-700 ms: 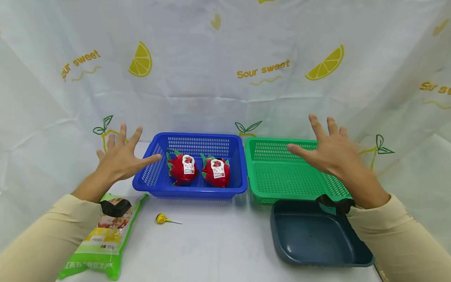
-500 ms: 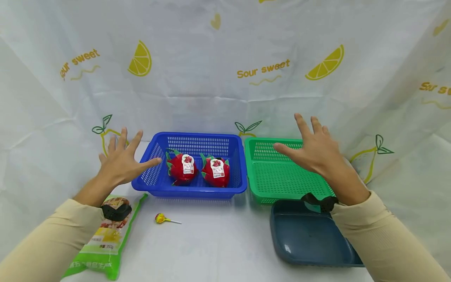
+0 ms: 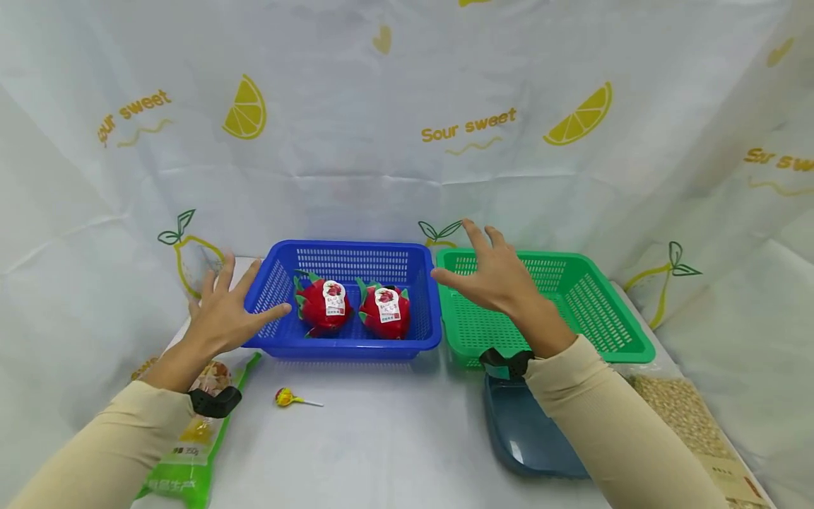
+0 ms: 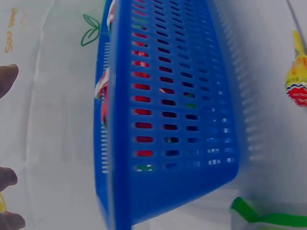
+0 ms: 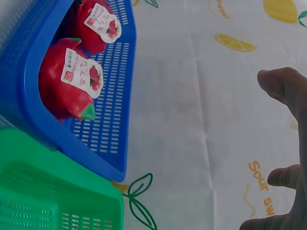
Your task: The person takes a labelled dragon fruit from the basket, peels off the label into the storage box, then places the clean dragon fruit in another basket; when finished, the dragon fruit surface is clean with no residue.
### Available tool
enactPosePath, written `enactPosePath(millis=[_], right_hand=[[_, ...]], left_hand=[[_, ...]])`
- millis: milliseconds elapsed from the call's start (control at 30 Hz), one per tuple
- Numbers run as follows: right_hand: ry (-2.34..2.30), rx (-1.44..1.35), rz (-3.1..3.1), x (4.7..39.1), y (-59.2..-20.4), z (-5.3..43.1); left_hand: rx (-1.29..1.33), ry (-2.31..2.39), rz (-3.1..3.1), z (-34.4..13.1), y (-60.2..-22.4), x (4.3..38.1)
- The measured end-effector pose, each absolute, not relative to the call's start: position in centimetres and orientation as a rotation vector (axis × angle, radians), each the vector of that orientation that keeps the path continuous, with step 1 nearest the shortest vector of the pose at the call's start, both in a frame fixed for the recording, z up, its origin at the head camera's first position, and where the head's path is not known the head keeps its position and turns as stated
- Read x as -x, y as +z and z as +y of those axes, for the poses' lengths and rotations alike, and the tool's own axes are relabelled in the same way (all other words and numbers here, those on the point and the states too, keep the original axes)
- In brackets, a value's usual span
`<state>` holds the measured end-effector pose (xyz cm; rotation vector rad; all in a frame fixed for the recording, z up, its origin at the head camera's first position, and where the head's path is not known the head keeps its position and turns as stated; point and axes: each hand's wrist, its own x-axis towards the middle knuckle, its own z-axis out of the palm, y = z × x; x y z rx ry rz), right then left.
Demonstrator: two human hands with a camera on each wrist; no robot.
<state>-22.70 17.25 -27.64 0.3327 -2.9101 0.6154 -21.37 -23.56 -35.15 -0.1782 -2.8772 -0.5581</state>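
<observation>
Two red dragon fruits with white labels, a left one (image 3: 323, 305) and a right one (image 3: 385, 311), lie in the blue basket (image 3: 356, 347). My left hand (image 3: 222, 314) hovers at the basket's left end with fingers spread, holding nothing. My right hand (image 3: 492, 279), also spread and holding nothing, is above the left part of the green basket (image 3: 600, 311), its thumb tip pointing at the blue basket's right rim. In the left wrist view the blue basket's slotted wall (image 4: 177, 120) fills the middle, with only fingertips (image 4: 6, 178) at the edge.
A lollipop (image 3: 289, 397) lies on the white table in front of the blue basket. At left, a green food bag (image 3: 191, 470) is partly under my left forearm. A dark blue tray (image 3: 534, 438) and a bag of pale grains (image 3: 683, 413) sit at right, partly behind my right forearm.
My right hand has moved left, from over the green basket's right side toward the blue basket. The grain bag has come into view. My left hand has dropped slightly.
</observation>
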Motion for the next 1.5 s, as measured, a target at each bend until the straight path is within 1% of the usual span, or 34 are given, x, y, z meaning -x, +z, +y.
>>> enactPosePath(millis=[233,400,767,1167,1500], right_hand=[[0.738,-0.381,-2.935,24.2,-29.1,13.1],[0.800,-0.407,-2.942,24.9,-30.4,11.2],[0.957,-0.389,-2.975,26.3,-33.1,8.8],[1.065,-0.278,-3.050,27.3,-35.9,7.0],[1.058,-0.156,-3.148,27.7,-37.4,6.5]], left_hand=[[0.146,-0.620,-2.890,-23.9,-37.1,21.2],[0.154,-0.674,-2.906,-23.9,-38.2,21.4],[0.167,-0.717,-2.931,-23.4,-39.6,21.6],[0.097,-0.765,-2.915,-23.9,-41.3,21.5],[0.056,-0.811,-2.920,-23.9,-41.4,21.2]])
